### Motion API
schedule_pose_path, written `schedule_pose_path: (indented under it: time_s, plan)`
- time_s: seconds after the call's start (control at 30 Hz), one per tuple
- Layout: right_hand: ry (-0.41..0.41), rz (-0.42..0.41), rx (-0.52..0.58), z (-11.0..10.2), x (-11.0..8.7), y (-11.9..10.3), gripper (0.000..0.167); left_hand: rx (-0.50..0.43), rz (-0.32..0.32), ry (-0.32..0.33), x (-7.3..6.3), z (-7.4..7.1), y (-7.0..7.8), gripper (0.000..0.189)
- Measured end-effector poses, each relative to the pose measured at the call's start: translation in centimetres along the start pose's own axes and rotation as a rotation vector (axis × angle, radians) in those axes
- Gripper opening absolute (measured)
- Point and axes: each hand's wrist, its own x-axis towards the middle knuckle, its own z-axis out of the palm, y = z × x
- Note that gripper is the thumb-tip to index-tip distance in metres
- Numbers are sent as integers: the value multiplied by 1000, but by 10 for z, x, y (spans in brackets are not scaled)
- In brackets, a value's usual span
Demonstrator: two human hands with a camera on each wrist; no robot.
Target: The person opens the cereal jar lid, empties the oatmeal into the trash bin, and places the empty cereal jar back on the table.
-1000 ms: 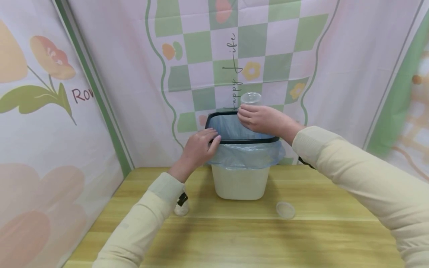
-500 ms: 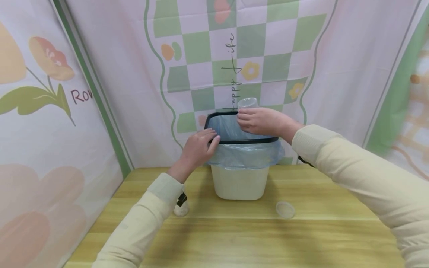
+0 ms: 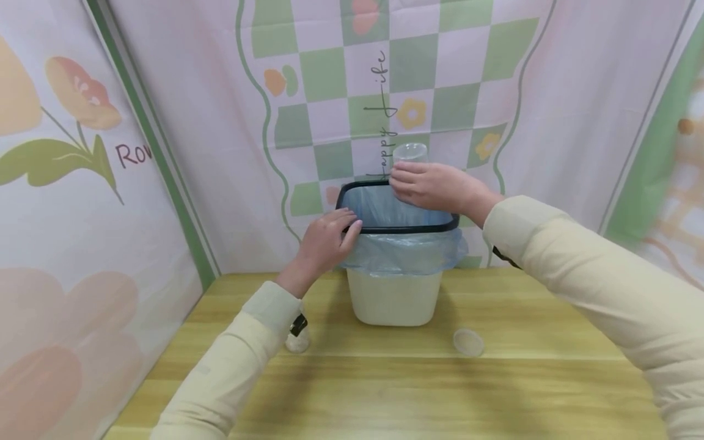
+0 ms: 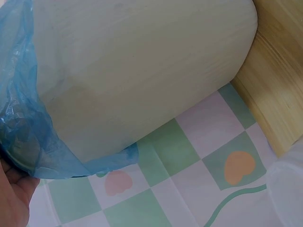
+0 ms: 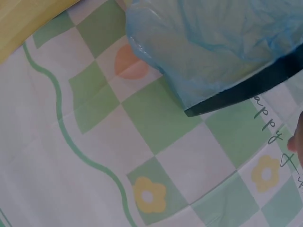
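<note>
Cup higher vs bkdrop, bin on tbl

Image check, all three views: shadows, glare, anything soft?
Head: soft shadows on the table beside the bin. Left wrist: small glints on the blue liner; pale object at right edge looks hazy. Right wrist: dimmer than head.

R hand has raised clear cup a bit higher over bin vs. half a sec ago.

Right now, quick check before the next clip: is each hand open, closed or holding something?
Left hand: closed, holding the bin at its rim.
Right hand: closed, holding a clear cup.
</note>
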Motion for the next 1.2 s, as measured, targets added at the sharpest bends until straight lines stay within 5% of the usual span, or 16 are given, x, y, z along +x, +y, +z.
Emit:
schedule_pose_path:
  time_s: [0.2, 0.33, 0.5, 1.2]
  plan:
    - [18, -63, 9, 1, 3, 1, 30, 2, 10, 8, 1, 0, 0, 31]
    - [12, -2, 17, 1, 5, 3, 33, -2, 10, 14, 0, -1, -1, 31]
    - [35, -48, -4, 3, 8, 2, 31, 3, 10, 11, 0, -2, -1, 31]
    - [60, 13, 27, 1, 5, 2, 33, -6, 20, 9, 0, -1, 1, 31]
